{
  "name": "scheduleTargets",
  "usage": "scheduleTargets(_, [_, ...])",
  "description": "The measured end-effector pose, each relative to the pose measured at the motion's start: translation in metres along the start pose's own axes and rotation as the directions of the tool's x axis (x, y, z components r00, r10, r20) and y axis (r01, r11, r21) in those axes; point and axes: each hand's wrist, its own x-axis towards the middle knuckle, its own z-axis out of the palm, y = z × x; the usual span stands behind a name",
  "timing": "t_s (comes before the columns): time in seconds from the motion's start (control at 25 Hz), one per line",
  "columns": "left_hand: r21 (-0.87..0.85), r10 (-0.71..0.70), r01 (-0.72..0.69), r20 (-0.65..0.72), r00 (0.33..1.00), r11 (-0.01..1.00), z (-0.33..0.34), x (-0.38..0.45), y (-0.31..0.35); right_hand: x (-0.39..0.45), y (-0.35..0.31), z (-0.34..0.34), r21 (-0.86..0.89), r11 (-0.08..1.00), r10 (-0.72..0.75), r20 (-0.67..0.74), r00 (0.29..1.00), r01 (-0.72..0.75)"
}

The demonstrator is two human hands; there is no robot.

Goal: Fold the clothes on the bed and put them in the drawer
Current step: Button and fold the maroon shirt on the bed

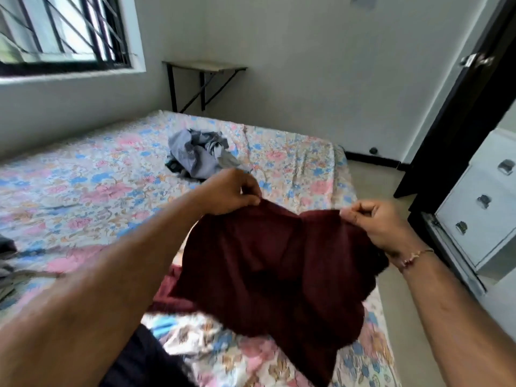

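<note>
A dark maroon garment (pixel 268 263) hangs spread between my two hands above the bed (pixel 83 174), its lower edge trailing onto the floral sheet. My left hand (pixel 229 191) pinches one top corner of it. My right hand (pixel 374 222) pinches the other top corner, a thin bracelet on that wrist. A crumpled pile of grey and blue clothes (pixel 198 155) lies further back on the bed. The white drawer unit (pixel 480 208) with metal handles stands to the right, its drawers closed.
More dark and grey clothing (pixel 7 255) lies at the left edge of the bed. A small wall-mounted table (pixel 203 67) is at the far wall under the window. A dark door (pixel 458 113) stands beside the drawers. A strip of bare floor (pixel 391 219) runs between bed and drawers.
</note>
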Motion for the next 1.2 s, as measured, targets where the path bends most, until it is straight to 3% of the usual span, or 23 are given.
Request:
scheduleTargets(0.04, [0.024,0.0,0.005,-0.169,0.986,1.0,-0.008,0.016,0.011,0.014,-0.014,-0.006,-0.003,0.996,-0.085,-0.162,0.983,0.086])
scheduleTargets(0.12, [-0.007,-0.008,0.006,-0.498,0.867,1.0,-0.021,0.031,0.04,0.028,-0.043,-0.012,-0.175,0.955,-0.294,-0.474,0.83,0.238])
scheduleTargets(0.16, [-0.056,-0.03,-0.005,-0.597,0.802,0.998,-0.017,0.024,0.053,0.024,-0.047,-0.01,-0.253,0.925,-0.377,-0.532,0.759,0.282])
scheduleTargets(0.2, [-0.128,-0.08,-0.003,-0.638,0.766,0.992,0.0,0.01,0.061,0.01,-0.043,-0.002,-0.29,0.912,-0.405,-0.523,0.75,0.291])
scheduleTargets(0.24, [-0.233,-0.169,0.024,-0.63,0.758,0.972,0.026,-0.01,0.064,-0.009,-0.03,0.012,-0.299,0.917,-0.382,-0.476,0.792,0.263])
scheduleTargets(0.32, [-0.554,-0.44,0.148,-0.442,0.782,0.819,0.097,-0.064,0.063,-0.053,0.014,0.047,-0.247,0.961,-0.203,-0.31,0.929,0.127])
scheduleTargets(0.36, [-0.736,-0.584,0.223,-0.276,0.764,0.639,0.13,-0.091,0.065,-0.075,0.041,0.064,-0.157,0.987,-0.072,-0.242,0.968,0.034])
scheduleTargets(0.44, [-0.912,-0.734,0.321,0.035,0.678,0.253,0.176,-0.126,0.076,-0.115,0.073,0.09,0.081,0.989,0.139,-0.164,0.977,-0.127])
scheduleTargets(0.48, [-0.923,-0.74,0.355,0.134,0.659,0.149,0.193,-0.14,0.088,-0.134,0.083,0.098,0.191,0.961,0.228,-0.137,0.964,-0.2])
scheduleTargets(0.52, [-0.918,-0.729,0.375,0.17,0.663,0.127,0.201,-0.147,0.099,-0.147,0.084,0.104,0.273,0.933,0.276,-0.13,0.952,-0.233])
scheduleTargets(0.72, [-0.932,-0.667,0.285,0.067,0.742,0.224,0.207,-0.159,0.131,-0.168,0.071,0.107,0.384,0.914,0.216,-0.188,0.958,-0.131])
scheduleTargets(0.92, [-0.88,-0.694,0.222,-0.155,0.703,0.421,0.213,-0.156,0.128,-0.173,0.064,0.114,0.35,0.934,0.178,-0.289,0.941,-0.07])
scheduleTargets(1.08, [-0.753,-0.596,0.207,-0.288,0.75,0.625,0.221,-0.156,0.124,-0.172,0.062,0.116,0.33,0.944,0.104,-0.3,0.948,0.001])
scheduleTargets(1.2, [-0.744,-0.595,0.208,-0.298,0.747,0.634,0.223,-0.154,0.122,-0.171,0.066,0.115,0.353,0.935,0.091,-0.27,0.958,0.011])
